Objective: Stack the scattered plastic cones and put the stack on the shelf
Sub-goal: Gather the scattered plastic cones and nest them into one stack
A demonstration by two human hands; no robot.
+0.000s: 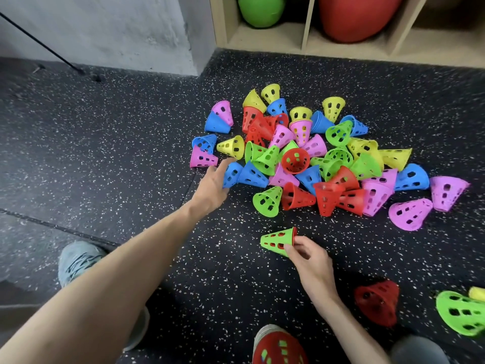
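Right hand [309, 261] fingers gripping green cone [278, 241] lying sideways, narrow end rightward, left hand [212, 185] fingers spread open

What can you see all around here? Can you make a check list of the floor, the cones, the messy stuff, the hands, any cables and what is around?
Surface: dark speckled rubber floor, seams visible.
Job's things: big pile of cones in blue, pink, yellow, green and red, lying scattered; a red cone and a green cone lie apart near the right.
Clutter: nothing seen beyond the cones.
Grippers: left hand open, reaching to a blue cone; right hand holds a green cone with red inside.
Cables: thin black line along the wall, kind unclear.
Surroundings: wooden shelf with green ball and red ball; grey wall.
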